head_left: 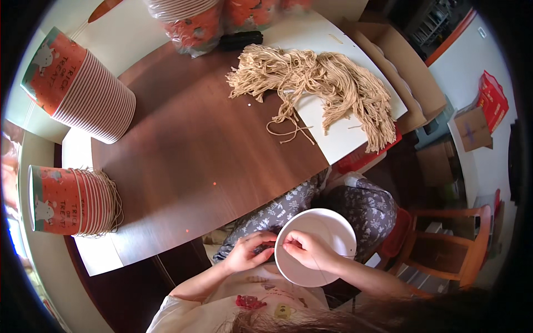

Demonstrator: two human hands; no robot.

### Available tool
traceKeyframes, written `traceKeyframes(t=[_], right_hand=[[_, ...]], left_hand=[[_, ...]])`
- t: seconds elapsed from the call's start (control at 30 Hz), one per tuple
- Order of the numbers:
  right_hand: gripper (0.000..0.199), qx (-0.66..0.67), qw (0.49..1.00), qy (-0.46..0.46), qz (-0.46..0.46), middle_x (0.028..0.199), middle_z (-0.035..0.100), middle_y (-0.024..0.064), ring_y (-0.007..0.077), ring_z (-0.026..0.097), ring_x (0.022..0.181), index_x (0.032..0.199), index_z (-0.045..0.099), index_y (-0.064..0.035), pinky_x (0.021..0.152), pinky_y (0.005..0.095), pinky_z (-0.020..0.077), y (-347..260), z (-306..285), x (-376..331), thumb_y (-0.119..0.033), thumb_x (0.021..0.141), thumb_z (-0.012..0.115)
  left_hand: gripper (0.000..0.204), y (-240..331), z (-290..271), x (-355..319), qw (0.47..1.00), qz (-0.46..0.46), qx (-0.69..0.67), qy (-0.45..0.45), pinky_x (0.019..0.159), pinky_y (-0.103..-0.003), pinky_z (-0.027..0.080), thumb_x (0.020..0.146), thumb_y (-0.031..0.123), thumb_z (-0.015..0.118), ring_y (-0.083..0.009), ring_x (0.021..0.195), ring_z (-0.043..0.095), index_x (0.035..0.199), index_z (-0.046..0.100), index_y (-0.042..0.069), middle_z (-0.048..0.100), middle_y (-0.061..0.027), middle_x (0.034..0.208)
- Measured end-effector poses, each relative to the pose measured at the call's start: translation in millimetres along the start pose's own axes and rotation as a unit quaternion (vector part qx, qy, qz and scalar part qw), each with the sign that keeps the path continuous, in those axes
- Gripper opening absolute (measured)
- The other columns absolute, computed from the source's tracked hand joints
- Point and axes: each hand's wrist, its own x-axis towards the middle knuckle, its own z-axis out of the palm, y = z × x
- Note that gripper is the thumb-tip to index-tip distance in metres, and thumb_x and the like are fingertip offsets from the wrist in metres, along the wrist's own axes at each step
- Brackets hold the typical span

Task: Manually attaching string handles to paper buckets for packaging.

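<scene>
A white paper cup (327, 228) lies in my lap, its open mouth facing up at me. My left hand (249, 251) grips the cup's rim from the outside at the left. My right hand (308, 248) reaches inside the cup, fingers pinched on a thin beige string (321, 273) at the rim. A large bundle of beige strings (327, 83) lies on the table at the far right, with a loose piece of string (286, 129) beside it.
A brown tabletop (194, 155) spreads in front of me. Two stacks of orange printed cups (83, 83) (69, 201) lie on their sides at the left; the nearer one has strings hanging. Bagged cups (191, 25) stand at the back. A wooden chair (455, 247) stands at the right.
</scene>
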Motion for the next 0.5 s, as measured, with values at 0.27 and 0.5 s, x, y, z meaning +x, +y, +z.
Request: traceKeyframes(t=[0.27, 0.5], right_hand=[[0.011, 0.016, 1.0, 0.02, 0.009, 0.074, 0.057, 0.0036, 0.0086, 0.052, 0.068, 0.085, 0.054, -0.0001, 0.061, 0.024, 0.0423, 2, 8, -1, -0.011, 0.085, 0.055], [0.012, 0.058, 0.998, 0.018, 0.013, 0.077, 0.058, 0.004, 0.0114, 0.055, 0.07, 0.087, 0.053, -0.0006, 0.062, 0.0247, 0.0437, 11, 12, 4, -0.013, 0.086, 0.054]], left_hand=[[0.026, 5, 1, -1, 0.999, 0.002, 0.036, 0.022, 0.075, -0.031, 0.049, 0.076, 0.004, 0.061, -0.0236, 0.086, 0.061, 0.102, 0.057, 0.0, 0.06, -0.0124, 0.096], [0.026, 11, 2, -3, 0.995, -0.006, 0.097, 0.031, 0.072, -0.031, 0.05, 0.073, 0.006, 0.065, -0.0236, 0.081, 0.062, 0.097, 0.06, 0.001, 0.063, -0.0119, 0.09]])
